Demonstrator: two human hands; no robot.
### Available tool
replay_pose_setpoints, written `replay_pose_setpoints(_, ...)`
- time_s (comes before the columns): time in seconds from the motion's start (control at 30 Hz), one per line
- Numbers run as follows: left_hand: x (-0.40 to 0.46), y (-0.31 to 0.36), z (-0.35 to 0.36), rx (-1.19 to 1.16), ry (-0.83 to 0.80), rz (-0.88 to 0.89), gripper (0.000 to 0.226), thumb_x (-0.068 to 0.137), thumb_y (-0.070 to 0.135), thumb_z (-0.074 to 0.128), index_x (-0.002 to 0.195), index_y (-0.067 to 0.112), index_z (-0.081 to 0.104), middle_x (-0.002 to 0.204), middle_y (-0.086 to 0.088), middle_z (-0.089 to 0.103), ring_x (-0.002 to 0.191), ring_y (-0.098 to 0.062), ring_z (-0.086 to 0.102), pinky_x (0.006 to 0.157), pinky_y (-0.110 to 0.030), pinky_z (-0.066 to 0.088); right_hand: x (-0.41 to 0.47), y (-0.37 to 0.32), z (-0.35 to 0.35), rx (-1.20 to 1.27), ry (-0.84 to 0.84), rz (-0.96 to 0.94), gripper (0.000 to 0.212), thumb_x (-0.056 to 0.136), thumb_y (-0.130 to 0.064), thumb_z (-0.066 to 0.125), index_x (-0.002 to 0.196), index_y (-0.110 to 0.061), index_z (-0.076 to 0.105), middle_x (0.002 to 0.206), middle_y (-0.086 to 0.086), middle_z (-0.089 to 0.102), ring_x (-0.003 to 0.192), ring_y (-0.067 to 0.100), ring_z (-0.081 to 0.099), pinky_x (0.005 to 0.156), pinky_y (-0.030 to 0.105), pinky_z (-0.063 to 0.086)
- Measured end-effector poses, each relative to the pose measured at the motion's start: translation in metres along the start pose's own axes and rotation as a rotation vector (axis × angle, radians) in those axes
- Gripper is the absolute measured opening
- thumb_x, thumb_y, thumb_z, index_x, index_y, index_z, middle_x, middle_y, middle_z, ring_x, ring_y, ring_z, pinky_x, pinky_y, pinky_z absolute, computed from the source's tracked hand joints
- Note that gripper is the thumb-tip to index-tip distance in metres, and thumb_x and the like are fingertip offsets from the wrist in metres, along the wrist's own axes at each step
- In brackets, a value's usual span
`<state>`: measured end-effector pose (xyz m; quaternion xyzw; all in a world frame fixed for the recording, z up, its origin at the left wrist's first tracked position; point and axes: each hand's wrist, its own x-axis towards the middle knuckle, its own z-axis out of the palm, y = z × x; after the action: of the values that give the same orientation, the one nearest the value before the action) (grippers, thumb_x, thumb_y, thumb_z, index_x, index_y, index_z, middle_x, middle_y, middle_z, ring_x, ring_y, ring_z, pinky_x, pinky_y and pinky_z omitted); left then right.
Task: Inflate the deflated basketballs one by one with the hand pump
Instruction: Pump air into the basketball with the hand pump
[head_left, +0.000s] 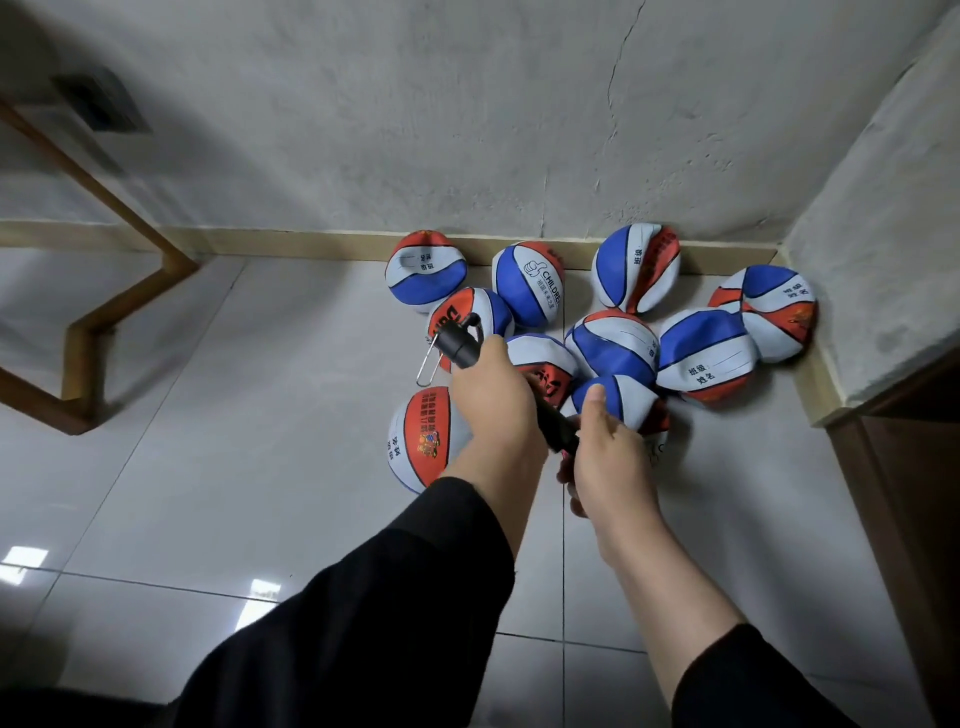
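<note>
Several red, white and blue basketballs lie in the floor corner, most dented and deflated, among them one against the baseboard (638, 267) and one in the middle (613, 345). A rounder ball (421, 441) sits nearest, at the left. My left hand (493, 400) grips the barrel of a black hand pump (460, 348); a thin wire clip hangs from the pump's upper end. My right hand (605, 457) holds the pump's lower end, thumb pointing up, directly over a small dented ball (621, 400). The pump's lower tip is hidden between my hands.
The balls lie on glossy white floor tiles (260, 467) where two rough grey walls meet. A brown wooden frame (83, 322) stands at the left, and dark wooden furniture (904, 467) rises at the right edge.
</note>
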<state>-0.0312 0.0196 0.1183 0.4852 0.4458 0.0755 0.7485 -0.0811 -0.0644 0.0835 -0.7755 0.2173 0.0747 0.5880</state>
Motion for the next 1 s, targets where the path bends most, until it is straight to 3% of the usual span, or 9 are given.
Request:
replay_pose_setpoints(0.1, 0.013, 0.009, -0.004, -0.028, 0.026, -0.007, 0.022, 0.089, 0.030, 0.060, 0.090, 0.009, 0.060, 0.075, -0.013, 0.054, 0.065, -0.025, 0.050, 0.060, -0.034, 0.044, -0.003, 0.007, -0.004, 0.067, -0.012, 0.027, 0.070, 0.091, -0.073, 0.033, 0.085, -0.013, 0.068, 0.060, 0.008, 0.063, 0.056, 0.027, 0.055, 0.056, 0.034, 0.042)
replay_pose_setpoints(0.27, 0.027, 0.029, -0.014, -0.085, 0.059, 0.000, 0.020, 0.093, 0.026, 0.058, 0.086, 0.007, 0.055, 0.058, -0.008, 0.056, 0.053, -0.024, 0.052, 0.056, -0.031, 0.047, -0.005, 0.026, -0.018, 0.108, -0.041, 0.100, 0.059, 0.104, -0.061, 0.034, 0.101, -0.016, 0.072, 0.057, 0.010, 0.061, 0.039, 0.021, 0.042, 0.042, 0.022, 0.031)
replay_pose_setpoints(0.43, 0.016, 0.023, -0.010, -0.025, 0.019, 0.025, 0.023, 0.091, 0.031, 0.057, 0.089, 0.008, 0.055, 0.066, -0.013, 0.053, 0.061, -0.024, 0.048, 0.059, -0.035, 0.044, -0.006, 0.021, -0.013, 0.082, -0.029, 0.083, 0.063, 0.100, -0.065, 0.035, 0.090, -0.012, 0.068, 0.056, 0.005, 0.061, 0.047, 0.023, 0.051, 0.050, 0.028, 0.040)
replay_pose_setpoints(0.57, 0.001, 0.005, -0.003, -0.014, 0.007, 0.010, 0.048, 0.070, 0.047, 0.056, 0.094, 0.006, 0.063, 0.078, -0.017, 0.057, 0.065, -0.027, 0.051, 0.063, -0.040, 0.049, 0.000, 0.009, -0.004, 0.034, 0.026, 0.020, 0.086, 0.070, -0.088, 0.022, 0.081, -0.015, 0.068, 0.074, 0.013, 0.069, 0.075, 0.039, 0.064, 0.069, 0.045, 0.048)
replay_pose_setpoints(0.67, -0.008, 0.001, 0.000, -0.038, -0.007, -0.016, 0.033, 0.075, 0.041, 0.057, 0.088, 0.011, 0.058, 0.073, -0.012, 0.053, 0.063, -0.026, 0.047, 0.062, -0.038, 0.044, 0.003, -0.003, -0.003, 0.005, 0.016, 0.006, 0.092, 0.067, -0.088, 0.019, 0.079, -0.012, 0.070, 0.075, 0.015, 0.071, 0.077, 0.041, 0.065, 0.073, 0.051, 0.055)
replay_pose_setpoints(0.77, -0.003, 0.001, -0.001, -0.022, -0.029, -0.018, 0.021, 0.089, 0.030, 0.056, 0.091, 0.009, 0.056, 0.074, -0.014, 0.050, 0.061, -0.024, 0.045, 0.056, -0.032, 0.040, -0.002, -0.005, 0.000, 0.009, -0.002, -0.018, 0.088, 0.065, -0.088, 0.020, 0.076, -0.014, 0.067, 0.073, 0.014, 0.069, 0.073, 0.035, 0.062, 0.071, 0.045, 0.050)
replay_pose_setpoints(0.87, 0.008, 0.012, -0.006, -0.036, 0.005, -0.012, 0.019, 0.092, 0.027, 0.058, 0.090, 0.008, 0.056, 0.075, -0.013, 0.049, 0.061, -0.023, 0.047, 0.055, -0.031, 0.041, -0.005, 0.003, -0.004, 0.056, -0.012, -0.004, 0.082, 0.076, -0.086, 0.027, 0.084, -0.015, 0.068, 0.068, 0.014, 0.067, 0.063, 0.033, 0.059, 0.062, 0.038, 0.044)
replay_pose_setpoints(0.93, 0.015, 0.020, -0.011, -0.070, 0.047, -0.028, 0.020, 0.093, 0.028, 0.058, 0.089, 0.008, 0.056, 0.072, -0.014, 0.053, 0.061, -0.024, 0.050, 0.057, -0.032, 0.045, -0.004, 0.012, -0.012, 0.080, -0.026, 0.040, 0.069, 0.096, -0.073, 0.033, 0.091, -0.014, 0.068, 0.060, 0.013, 0.064, 0.048, 0.027, 0.050, 0.051, 0.030, 0.038)
replay_pose_setpoints(1.0, 0.022, 0.026, -0.015, -0.082, 0.067, -0.024, 0.019, 0.093, 0.027, 0.057, 0.090, 0.007, 0.057, 0.064, -0.010, 0.056, 0.053, -0.024, 0.052, 0.058, -0.032, 0.047, -0.001, 0.022, -0.018, 0.085, -0.038, 0.083, 0.060, 0.104, -0.062, 0.033, 0.097, -0.014, 0.069, 0.060, 0.015, 0.066, 0.042, 0.024, 0.047, 0.042, 0.024, 0.032)
